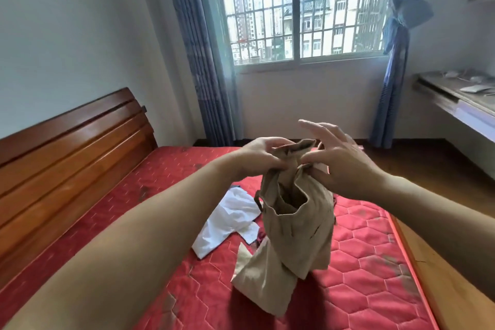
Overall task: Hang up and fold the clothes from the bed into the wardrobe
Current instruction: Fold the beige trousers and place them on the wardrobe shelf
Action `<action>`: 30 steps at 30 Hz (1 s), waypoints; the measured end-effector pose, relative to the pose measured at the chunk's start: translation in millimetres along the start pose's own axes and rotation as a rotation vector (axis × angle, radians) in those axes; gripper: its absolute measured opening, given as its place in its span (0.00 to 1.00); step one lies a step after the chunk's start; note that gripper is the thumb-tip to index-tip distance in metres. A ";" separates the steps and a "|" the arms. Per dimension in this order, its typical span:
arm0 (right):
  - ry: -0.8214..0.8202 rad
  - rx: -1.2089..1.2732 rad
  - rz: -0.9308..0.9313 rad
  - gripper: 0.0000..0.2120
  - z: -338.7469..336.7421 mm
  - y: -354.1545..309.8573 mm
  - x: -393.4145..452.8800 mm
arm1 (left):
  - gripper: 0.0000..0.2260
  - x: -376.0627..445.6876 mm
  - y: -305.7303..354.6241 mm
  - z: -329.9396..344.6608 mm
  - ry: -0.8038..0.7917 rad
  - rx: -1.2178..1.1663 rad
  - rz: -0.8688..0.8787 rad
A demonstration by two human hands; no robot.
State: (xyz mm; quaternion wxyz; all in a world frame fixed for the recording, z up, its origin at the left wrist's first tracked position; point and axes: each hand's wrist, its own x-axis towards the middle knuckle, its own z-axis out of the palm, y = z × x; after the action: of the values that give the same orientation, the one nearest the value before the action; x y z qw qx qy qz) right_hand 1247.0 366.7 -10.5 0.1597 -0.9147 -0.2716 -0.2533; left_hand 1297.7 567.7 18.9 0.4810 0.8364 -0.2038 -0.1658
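While both hands work at chest height, the bed with its red quilted hexagon-stitched mattress (369,270) fills the lower half of the view, its slatted reddish-brown wooden headboard (72,147) standing along the left wall. Beyond it, a barred sliding window (297,8) is flanked by blue curtains (203,67), the right-hand one knotted partway up. At far right a pale wooden worktop (455,94) carries several small indistinct items. Held upright above the mattress is the beige cotton garment (297,222), bunched, its lower end touching the red surface. The left hand (261,154) pinches the garment's top edge between thumb and curled fingers. The right hand (338,162) pinches the same top edge with thumb and one finger, the remaining fingers spread and extended upward. Just behind and left of the beige garment, a crumpled white cloth garment (230,225) lies flat on the mattress.
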 end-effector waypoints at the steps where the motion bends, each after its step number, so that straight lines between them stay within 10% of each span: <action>1: -0.040 -0.029 0.023 0.08 -5.6 4.0 1.1 | 0.21 0.5 6.2 -0.1 -0.063 0.058 0.026; 5: -0.157 -0.044 0.031 0.10 -24.0 12.6 10.0 | 0.24 2.9 28.4 -4.5 -0.228 0.202 0.127; 14: -0.087 -0.115 0.233 0.09 -41.4 16.8 45.2 | 0.08 -3.9 61.6 -22.0 0.037 0.956 0.371; 19: -0.065 -0.178 0.315 0.09 -47.1 22.0 60.9 | 0.15 -15.3 53.3 -42.9 0.090 0.600 0.132; 30: -0.136 -0.132 0.256 0.09 -48.9 -6.3 79.1 | 0.05 -7.1 17.6 -63.9 -0.134 0.798 -0.002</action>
State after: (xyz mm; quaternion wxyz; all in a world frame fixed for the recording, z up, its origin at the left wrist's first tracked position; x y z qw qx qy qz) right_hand 1282.2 383.7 74.1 0.1117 -0.9653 -0.1456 -0.1856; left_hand 1318.6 610.4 65.7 0.1040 0.9450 -0.2821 -0.1283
